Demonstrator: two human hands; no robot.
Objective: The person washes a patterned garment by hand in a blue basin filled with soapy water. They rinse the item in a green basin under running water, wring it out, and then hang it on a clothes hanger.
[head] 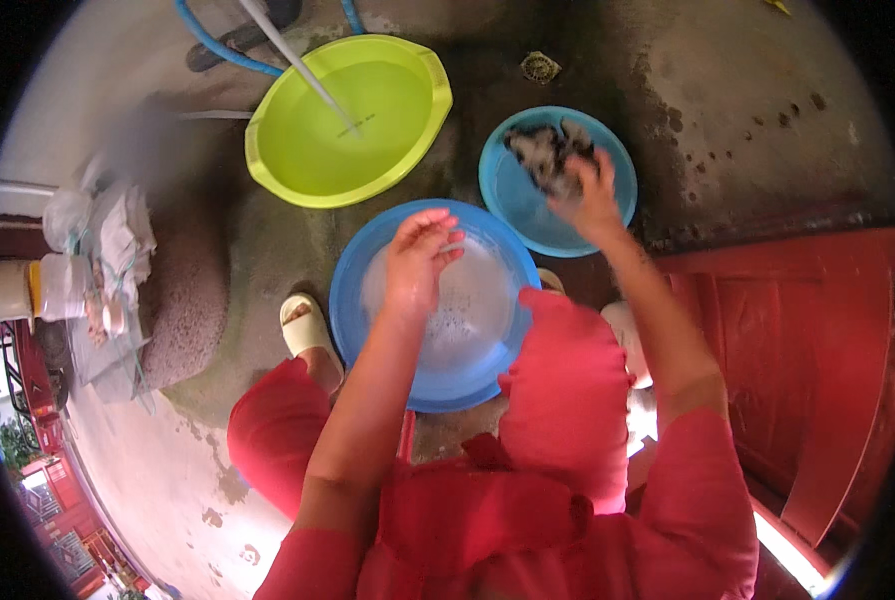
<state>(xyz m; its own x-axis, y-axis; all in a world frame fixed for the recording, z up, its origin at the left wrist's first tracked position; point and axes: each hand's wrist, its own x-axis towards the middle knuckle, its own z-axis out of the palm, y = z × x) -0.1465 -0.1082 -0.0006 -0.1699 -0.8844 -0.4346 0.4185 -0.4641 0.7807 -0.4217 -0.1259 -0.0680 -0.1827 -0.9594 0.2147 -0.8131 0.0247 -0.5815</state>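
My left hand (423,262) hovers over a large blue plastic basin (348,300), its fingers loosely curled and apart with nothing in them. Cloudy, sudsy water (481,300) covers the bottom of that basin. At the upper right, my right hand (588,196) is at a bunched black-and-pale cloth (541,154) over a smaller light-blue basin (511,199). Motion blurs both the cloth and the fingers, so whether the hand grips it or only touches it is unclear.
A yellow-green basin (290,176) of water stands ahead, a pale pipe (297,64) reaching into it. A blue hose (222,51) runs behind. A drain cover (540,67) sits in the wet floor. Red wooden panels (777,337) flank the right; plastic containers (63,289) are left.
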